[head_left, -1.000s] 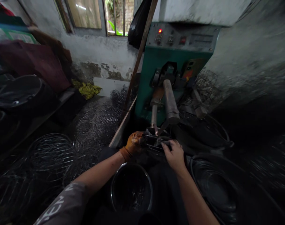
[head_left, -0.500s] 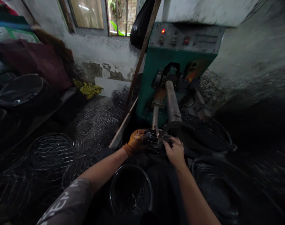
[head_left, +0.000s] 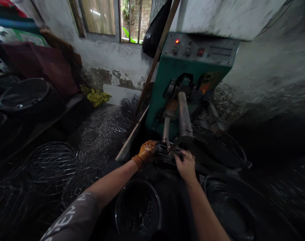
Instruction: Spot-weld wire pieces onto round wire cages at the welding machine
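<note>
A small wire rack (head_left: 165, 154) of thin metal rods lies between my two hands, under the electrodes of a green spot welder (head_left: 157, 80). My left hand (head_left: 147, 150), in an orange-brown glove, is closed on the rack's left side. Bare, my right hand (head_left: 185, 164) pinches the right side with thumb and fingers. The lower electrode arm (head_left: 166, 129) and the thick upper arm (head_left: 185, 117) meet close to the wires. Dim light hides the rack's exact shape and the fingertips.
Below my hands stands a dark round bowl (head_left: 116, 214) with small shiny pieces inside. Round wire grids (head_left: 54, 160) are heaped at left, wire coils (head_left: 225, 197) at right. A leaning wooden post (head_left: 152, 67) rises beside the welder. A yellow cloth (head_left: 97, 97) lies near the wall.
The camera view has tilted slightly, so the welder's panel sits lower in the picture. Both hands keep their hold on the wire rack at the electrodes, with only slight movement.
</note>
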`<state>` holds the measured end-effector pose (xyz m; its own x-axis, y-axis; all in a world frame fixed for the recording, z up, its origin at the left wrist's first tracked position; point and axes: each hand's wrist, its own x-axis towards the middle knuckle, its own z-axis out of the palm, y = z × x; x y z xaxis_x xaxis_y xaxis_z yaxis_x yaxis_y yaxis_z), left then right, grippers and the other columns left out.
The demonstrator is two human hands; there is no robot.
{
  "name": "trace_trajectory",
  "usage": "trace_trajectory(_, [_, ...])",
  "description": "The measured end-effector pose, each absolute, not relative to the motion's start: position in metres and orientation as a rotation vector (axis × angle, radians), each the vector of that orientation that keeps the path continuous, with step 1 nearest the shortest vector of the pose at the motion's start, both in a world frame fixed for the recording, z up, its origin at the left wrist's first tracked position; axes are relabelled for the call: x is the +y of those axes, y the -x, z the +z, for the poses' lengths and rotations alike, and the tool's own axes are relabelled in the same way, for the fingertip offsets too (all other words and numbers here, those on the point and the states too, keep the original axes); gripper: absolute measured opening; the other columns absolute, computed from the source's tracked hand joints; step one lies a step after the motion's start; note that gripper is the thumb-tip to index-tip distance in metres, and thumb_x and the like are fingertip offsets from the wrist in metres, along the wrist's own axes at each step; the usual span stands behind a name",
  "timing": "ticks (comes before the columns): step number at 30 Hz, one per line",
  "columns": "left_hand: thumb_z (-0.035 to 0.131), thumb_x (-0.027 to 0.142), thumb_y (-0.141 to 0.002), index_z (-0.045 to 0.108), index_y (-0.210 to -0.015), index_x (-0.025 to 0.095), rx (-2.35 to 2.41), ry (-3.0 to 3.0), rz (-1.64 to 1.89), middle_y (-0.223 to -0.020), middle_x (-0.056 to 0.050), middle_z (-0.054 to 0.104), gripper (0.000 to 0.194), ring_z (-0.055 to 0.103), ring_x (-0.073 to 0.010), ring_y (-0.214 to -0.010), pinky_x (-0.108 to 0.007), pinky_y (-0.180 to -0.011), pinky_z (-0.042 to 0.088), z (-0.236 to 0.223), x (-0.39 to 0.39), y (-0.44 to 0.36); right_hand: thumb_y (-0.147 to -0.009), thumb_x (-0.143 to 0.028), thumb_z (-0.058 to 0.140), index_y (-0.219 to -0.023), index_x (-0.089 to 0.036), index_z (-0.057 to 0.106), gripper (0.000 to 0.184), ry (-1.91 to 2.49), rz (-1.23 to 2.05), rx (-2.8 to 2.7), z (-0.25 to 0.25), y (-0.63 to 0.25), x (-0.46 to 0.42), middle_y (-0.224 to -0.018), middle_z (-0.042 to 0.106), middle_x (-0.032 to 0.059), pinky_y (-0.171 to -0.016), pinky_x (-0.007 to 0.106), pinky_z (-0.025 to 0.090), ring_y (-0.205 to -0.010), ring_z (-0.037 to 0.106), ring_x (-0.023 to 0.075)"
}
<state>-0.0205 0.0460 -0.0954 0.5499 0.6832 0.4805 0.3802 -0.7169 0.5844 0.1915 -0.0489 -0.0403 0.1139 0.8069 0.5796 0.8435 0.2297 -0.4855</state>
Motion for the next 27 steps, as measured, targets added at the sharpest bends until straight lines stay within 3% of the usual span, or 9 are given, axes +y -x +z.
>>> trace_trajectory(3, [0.078,0.049,-0.073,0.073,-0.095,0.017,0.849,-2.482,1.009,-0.100,-0.015,0.071,0.040,0.068,-0.0352,-0.099,-0.053,-0.095,0.055,-0.096,0.050,0.020,-0.097,-0.043,0.051,-0.091,-0.024,0.070,0.028,1.535,-0.058,-1.691,-0.040,-0.191,-0.049,-0.094,0.076,0.0094,-0.083,0.043,0.043,-0.093,0.064,0.0299])
trace_trajectory(9, [0.078,0.053,-0.076,0.074,-0.101,0.015,0.813,-2.574,1.021,-0.111,-0.017,0.072,0.045,0.068,-0.0358,-0.105,-0.052,-0.095,0.056,-0.095,0.050,0.022,-0.097,-0.041,0.053,-0.090,-0.025,0.069,0.024,1.521,-0.098,-1.711,-0.039,-0.191,-0.049,-0.093,0.077,0.0075,-0.084,0.041,0.042,-0.094,0.065,0.0290])
trace_trajectory(16, [0.076,0.053,-0.076,0.074,-0.102,0.014,0.830,-2.606,1.020,-0.108,-0.017,0.073,0.047,0.069,-0.0345,-0.103,-0.049,-0.093,0.057,-0.098,0.049,0.022,-0.098,-0.038,0.053,-0.091,-0.025,0.069,0.022,1.508,-0.119,-1.725,-0.039,-0.191,-0.049,-0.093,0.076,0.0069,-0.085,0.040,0.042,-0.093,0.065,0.0279])
trace_trajectory(27, [0.070,0.041,-0.083,0.074,-0.096,0.017,0.913,-2.684,0.869,-0.111,-0.013,0.073,0.028,0.069,-0.0302,-0.107,-0.044,-0.098,0.057,-0.089,0.047,0.024,-0.099,-0.038,0.053,-0.087,-0.024,0.067,0.023,1.443,-0.182,-1.719,-0.049,-0.192,-0.047,-0.090,0.076,0.0058,-0.083,0.039,0.041,-0.089,0.065,0.0261])
